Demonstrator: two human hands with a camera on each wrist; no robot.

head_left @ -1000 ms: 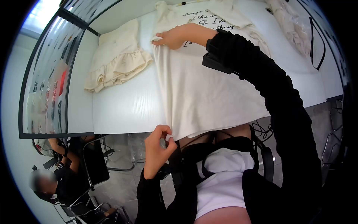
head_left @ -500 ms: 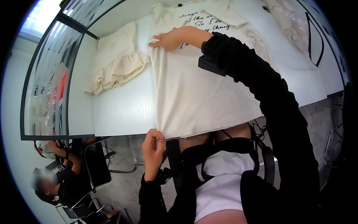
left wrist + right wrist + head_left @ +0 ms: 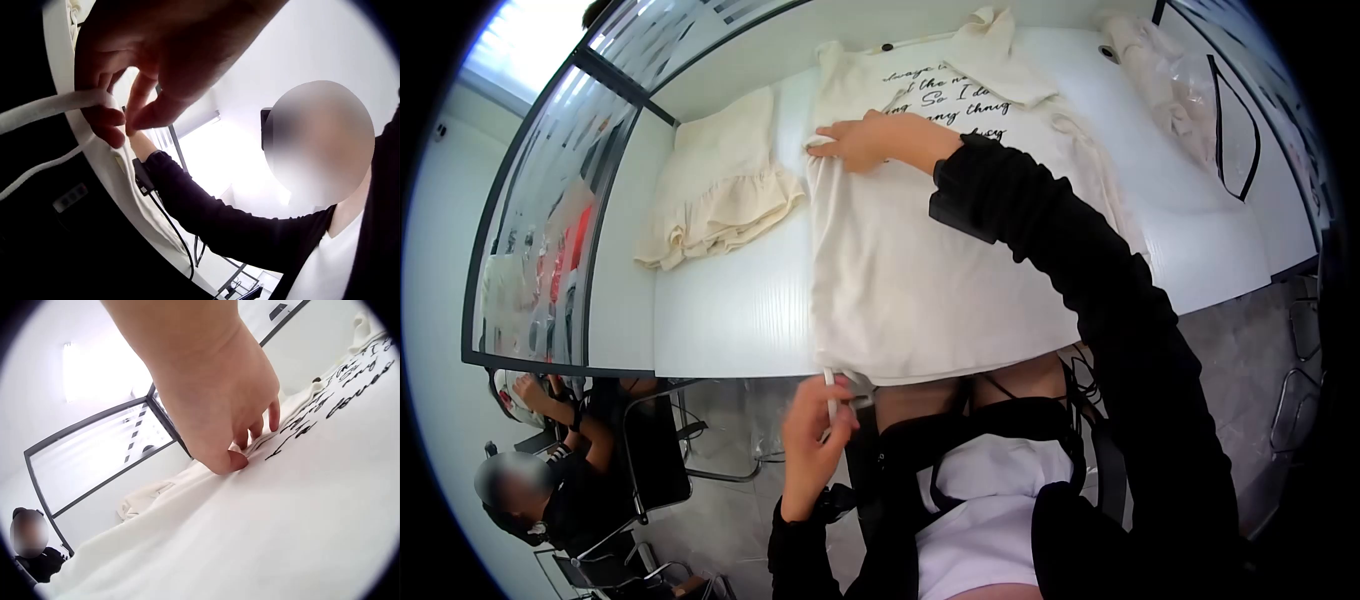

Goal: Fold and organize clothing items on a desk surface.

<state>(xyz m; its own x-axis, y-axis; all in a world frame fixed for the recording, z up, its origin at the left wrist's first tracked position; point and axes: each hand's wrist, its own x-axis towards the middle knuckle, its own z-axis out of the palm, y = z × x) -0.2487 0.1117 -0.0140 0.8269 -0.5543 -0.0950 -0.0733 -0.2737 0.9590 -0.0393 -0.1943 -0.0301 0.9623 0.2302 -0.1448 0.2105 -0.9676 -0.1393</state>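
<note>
Shirt (image 3: pixel 960 290), cream with black script across its front, lies spread on the white surface (image 3: pixel 720 325), sleeve end far from me, hem along the near edge. From my remote post I have both hands on it. My left hand (image 3: pixel 811 432) is at the near left corner: its fingers and thumb pinch a thin strip of the hem, the gap between them narrow. My right hand (image 3: pixel 863 143) reaches across the shirt and grips its left side, beside the script, thumb and fingers holding a small fold; some fingertips are hidden from me.

Among containers, I make out a clear plastic bag (image 3: pixel 1200 88) at the far right of the surface, pale cloth (image 3: pixel 1152 75) bunched inside. At the left, behind a black-framed clear partition (image 3: pixel 565 130), I see plastic packaging (image 3: pixel 505 295) and something red (image 3: pixel 581 232); I cannot tell whether the red is inside it. Between partition and shirt lies a second cream garment (image 3: pixel 720 165), its ruffled end toward me. Lower left, a person (image 3: pixel 585 490) in black sits beyond the surface.
</note>
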